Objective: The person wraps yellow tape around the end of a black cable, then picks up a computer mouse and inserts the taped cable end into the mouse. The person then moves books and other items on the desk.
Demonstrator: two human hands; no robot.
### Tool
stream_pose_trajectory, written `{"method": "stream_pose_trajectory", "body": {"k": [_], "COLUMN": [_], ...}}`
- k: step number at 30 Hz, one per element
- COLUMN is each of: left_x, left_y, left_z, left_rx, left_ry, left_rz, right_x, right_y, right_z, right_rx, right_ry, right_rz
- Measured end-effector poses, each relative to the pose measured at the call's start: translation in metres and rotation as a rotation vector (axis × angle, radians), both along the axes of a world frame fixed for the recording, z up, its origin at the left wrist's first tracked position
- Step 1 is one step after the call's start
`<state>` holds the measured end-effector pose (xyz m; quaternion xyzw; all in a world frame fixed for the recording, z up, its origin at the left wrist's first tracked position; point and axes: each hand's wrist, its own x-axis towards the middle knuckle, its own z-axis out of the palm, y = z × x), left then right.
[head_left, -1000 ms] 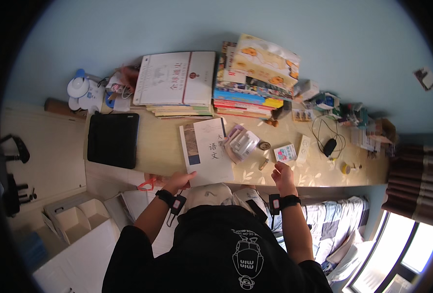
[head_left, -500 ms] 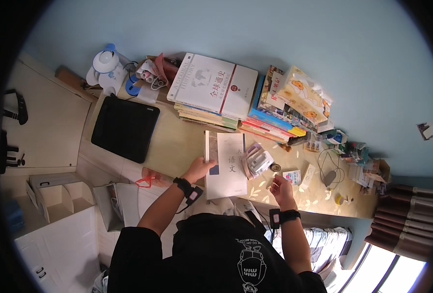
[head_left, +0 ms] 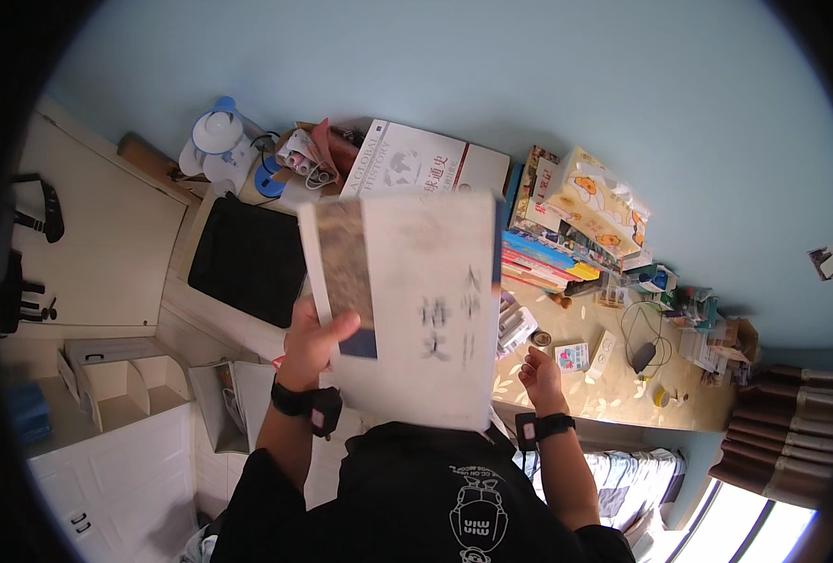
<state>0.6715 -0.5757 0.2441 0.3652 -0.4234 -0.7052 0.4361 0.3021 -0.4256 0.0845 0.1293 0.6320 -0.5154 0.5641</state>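
Observation:
My left hand [head_left: 315, 342] grips a textbook [head_left: 416, 319] by its left edge, thumb on the cover and fingers underneath. The book is raised off the desk in front of my chest. Its pale cover carries dark lettering and a brown and blue band along the left side; motion blurs it slightly. Over the desk's front part, my right hand [head_left: 542, 375] has its fingers curled in, with nothing visible in them. Close to it lie a small round dark-topped container [head_left: 540, 339] and a little card box [head_left: 572, 357]. White boxy items [head_left: 518, 328] are partly hidden behind the book.
A large white book [head_left: 416, 155] tops a stack at the back. Beside it are more stacked books [head_left: 540, 258] under a yellow patterned tissue pack [head_left: 596, 202]. A black tablet [head_left: 247, 263] lies at left, near a lamp [head_left: 217, 131]. Cable and mouse [head_left: 643, 355] lie at right.
My left hand has lifted the textbook up from the desk, closer to the camera and leftward. It now covers part of the book stack. My right hand has stayed nearly in place.

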Motion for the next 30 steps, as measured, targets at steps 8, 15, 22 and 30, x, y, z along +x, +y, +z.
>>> {"method": "stream_pose_trajectory", "body": {"k": [8,15,22,30], "left_x": [-0.078,-0.096,-0.113,-0.094], "left_y": [-0.059,-0.064,-0.092,-0.104], "left_z": [-0.045,-0.074,-0.076,-0.071], "left_rx": [0.194,0.263,0.243,0.067], "left_ry": [0.251,0.074,-0.028,-0.551], "left_rz": [0.163,0.019,0.031,-0.176], "right_x": [0.012,0.008,0.011,0.001], "right_y": [-0.012,-0.012,-0.016,-0.007], "right_z": [0.033,0.069,0.080,0.066], "right_rx": [-0.183,-0.268,-0.301,-0.249], "right_ry": [0.008,0.035,0.075,0.016], "right_rz": [-0.014,0.024,0.086,0.079]}}
